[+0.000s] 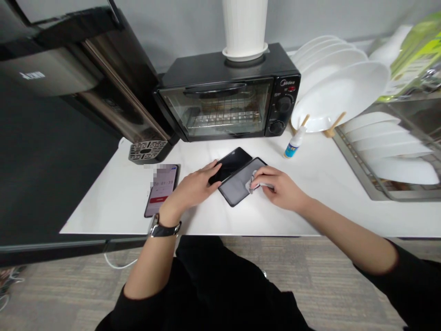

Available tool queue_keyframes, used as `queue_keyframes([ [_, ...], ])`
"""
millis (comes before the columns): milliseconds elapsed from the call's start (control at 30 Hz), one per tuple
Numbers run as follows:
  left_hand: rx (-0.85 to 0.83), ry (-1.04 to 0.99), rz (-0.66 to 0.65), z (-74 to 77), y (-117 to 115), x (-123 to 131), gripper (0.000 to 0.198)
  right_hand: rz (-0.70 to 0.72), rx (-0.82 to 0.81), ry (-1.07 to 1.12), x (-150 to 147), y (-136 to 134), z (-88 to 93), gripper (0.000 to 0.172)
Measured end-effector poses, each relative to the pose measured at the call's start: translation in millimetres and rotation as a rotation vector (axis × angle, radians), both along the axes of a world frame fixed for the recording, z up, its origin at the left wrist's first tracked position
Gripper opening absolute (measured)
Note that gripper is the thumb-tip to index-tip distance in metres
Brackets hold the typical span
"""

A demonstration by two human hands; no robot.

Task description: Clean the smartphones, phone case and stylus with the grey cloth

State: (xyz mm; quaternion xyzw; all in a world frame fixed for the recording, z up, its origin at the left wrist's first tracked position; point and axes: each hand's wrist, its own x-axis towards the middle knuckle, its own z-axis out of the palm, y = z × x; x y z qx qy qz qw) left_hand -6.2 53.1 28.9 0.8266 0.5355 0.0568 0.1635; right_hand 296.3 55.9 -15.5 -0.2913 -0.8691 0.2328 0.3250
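Left hand: the left hand (196, 186) lay loosely spread, fingers on the black phone (232, 164) and thumb at the 9 o'clock corner of the gray phone (234, 188); a watch (166, 229) circled its wrist.
Right hand: the right hand (280, 188) was pinched on a crumpled white tissue (251, 185), which touched the gray phone's screen.
Between the hands: they were apart, with a stretch of the gray phone between them.
Gray phone: it lay slanted on the white counter (320, 179), its long sides running from 7 toward 1 o'clock.
Black phone: it sat at 11 o'clock from the gray phone, slanted likewise, their edges meeting; whether one overlapped the other was hard to tell.
Timer phone: a third phone (165, 184) lay screen up at 9 o'clock, beyond the left hand, its display partly blurred.
Small bottle: a white bottle (292, 145) with a blue label stood at 2 o'clock, near the toaster oven (225, 110).
Toaster oven: it stood at 12 o'clock, door shut, a white pot (244, 27) on top.
Dishes: white plates (344, 92) leaned upright between 1 and 2 o'clock; white bowls (396, 170) sat near 3 o'clock.
Drip tray: the drink machine's slotted tray (146, 151) was at 10 o'clock.
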Motion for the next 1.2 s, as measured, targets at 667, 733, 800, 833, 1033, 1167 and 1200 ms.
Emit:
queue_keyframes([
  [667,0.336,0.107,0.34,-16.7,-43.3,10.5,0.046,-0.168,0.217,-0.107,5.7,9.7,-9.2,0.048],
  [733,0.32,-0.105,0.421,-16.2,-46.3,4.2,0.04,-0.246,0.208,-0.054,6.0,14.8,-12.1,0.045],
  [800,0.268,-0.396,0.519,-15.2,-54.4,3.2,0.036,-0.299,0.199,0.008,4.9,18.2,-10.1,0.04],
  [833,0.217,-0.549,0.556,-14.5,-60.3,5.1,0.036,-0.316,0.189,0.049,3.8,18.4,-7.5,0.037],
  [1033,-0.225,-1.002,0.536,-12.3,-98.4,33.6,0.035,-0.365,0.019,0.278,-4.0,10.8,7.7,0.029],
  [1167,-0.406,-1.035,0.48,-16.8,-107.0,45.2,0.036,-0.288,-0.291,0.254,-4.5,9.3,3.2,0.033],
  [1200,-0.412,-1.029,0.48,-18.3,-107.2,46.3,0.036,-0.272,-0.336,0.24,-4.4,9.2,1.5,0.034],
])
